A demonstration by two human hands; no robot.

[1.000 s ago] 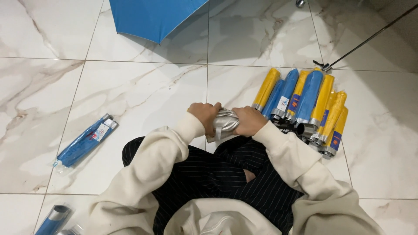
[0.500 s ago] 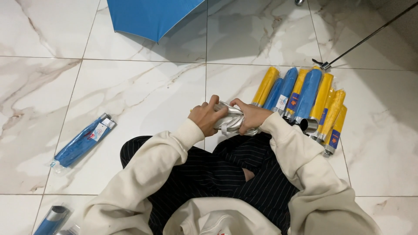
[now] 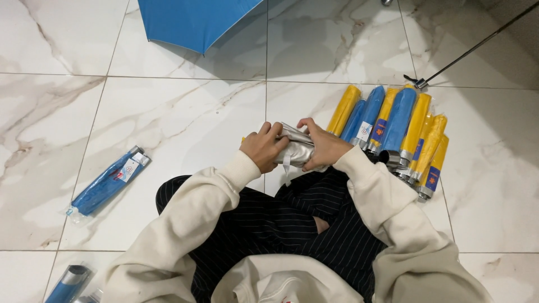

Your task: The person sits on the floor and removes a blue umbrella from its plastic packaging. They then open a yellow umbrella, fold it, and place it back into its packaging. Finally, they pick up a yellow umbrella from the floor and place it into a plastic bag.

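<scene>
Single head-worn view looked steeply down, at close range, over the lap onto the marble floor (image 3: 168, 123).

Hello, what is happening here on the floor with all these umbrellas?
A person sits on the marble floor and grips a silver folded umbrella with both hands, the left hand and the right hand wrapped around it above the lap. To the right lies a row of folded yellow and blue umbrellas. A blue umbrella in a clear sleeve lies to the left, and an open blue umbrella sits ahead.
</scene>
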